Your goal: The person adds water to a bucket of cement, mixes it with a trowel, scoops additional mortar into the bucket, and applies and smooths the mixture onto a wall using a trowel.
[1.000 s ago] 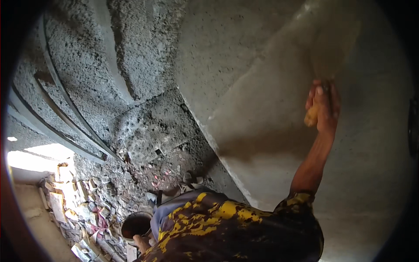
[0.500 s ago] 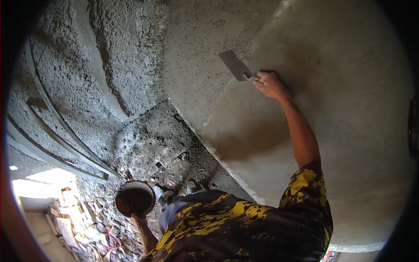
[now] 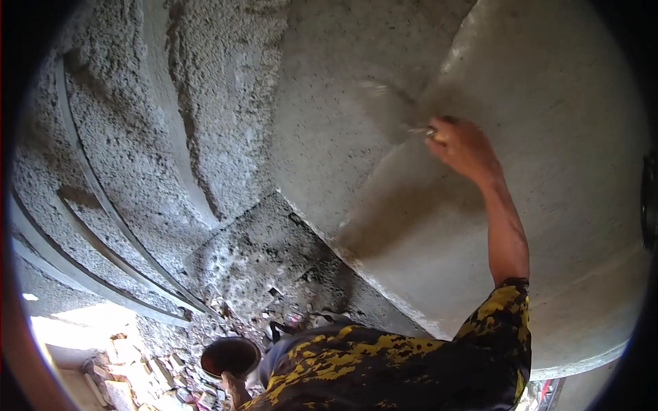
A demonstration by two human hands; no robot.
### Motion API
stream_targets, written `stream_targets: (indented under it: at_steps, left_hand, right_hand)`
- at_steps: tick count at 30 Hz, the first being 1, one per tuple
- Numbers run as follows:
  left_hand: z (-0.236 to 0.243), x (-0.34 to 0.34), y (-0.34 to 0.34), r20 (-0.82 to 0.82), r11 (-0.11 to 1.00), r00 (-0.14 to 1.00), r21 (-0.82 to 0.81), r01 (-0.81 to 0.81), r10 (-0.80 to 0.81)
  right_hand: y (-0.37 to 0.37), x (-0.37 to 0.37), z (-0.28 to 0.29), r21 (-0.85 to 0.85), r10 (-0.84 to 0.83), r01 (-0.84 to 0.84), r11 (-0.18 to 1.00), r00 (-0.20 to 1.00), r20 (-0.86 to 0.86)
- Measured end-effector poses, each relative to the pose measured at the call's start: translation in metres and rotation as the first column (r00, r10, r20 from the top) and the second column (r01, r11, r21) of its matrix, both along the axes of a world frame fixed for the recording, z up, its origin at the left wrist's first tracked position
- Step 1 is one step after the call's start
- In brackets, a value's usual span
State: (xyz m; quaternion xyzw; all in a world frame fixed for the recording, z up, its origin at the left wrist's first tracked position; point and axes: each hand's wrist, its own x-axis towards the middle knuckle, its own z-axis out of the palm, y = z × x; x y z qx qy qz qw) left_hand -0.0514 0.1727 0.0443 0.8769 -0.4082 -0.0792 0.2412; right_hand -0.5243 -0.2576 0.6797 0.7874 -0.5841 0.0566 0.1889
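My right hand [image 3: 466,147] is closed round the handle of a trowel [image 3: 392,113], whose flat blade is smeared by motion against the grey plastered wall [image 3: 548,198]. The blade lies by the border between a rougher, pitted patch and the smoother plaster. Low on the left, my left hand [image 3: 235,388] grips the near edge of a round dark bucket [image 3: 236,346]. Its inside is in shadow, so what it holds cannot be made out.
A rough, coarse wall [image 3: 233,103] rises on the left, with long curved strips [image 3: 103,185] along it. Rubble and broken pieces [image 3: 161,373] lie on the floor near a bright opening at lower left. Dark rough ground [image 3: 274,253] meets the plastered wall's lower edge.
My right hand has shifted right and slightly down in the picture with the trowel, whose blade is now blurred. The bucket and left hand sit lower and further right as the whole view shifts.
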Motion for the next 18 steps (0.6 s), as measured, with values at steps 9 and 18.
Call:
stream_targets:
  at_steps: [9, 18]
  left_hand:
    - [0.001, 0.027, 0.023, 0.034, 1.000, 0.999, 0.013, 0.003, -0.003]
    - [0.015, 0.035, 0.042, -0.114, 0.988, 0.992, 0.136, 0.073, -0.058]
  right_hand:
    - [0.075, 0.255, -0.079, 0.386, 0.740, -0.920, -0.075, 0.208, 0.640]
    - [-0.112, 0.068, -0.046, 0.040, -0.004, -0.166, 0.985, 0.212, 0.977]
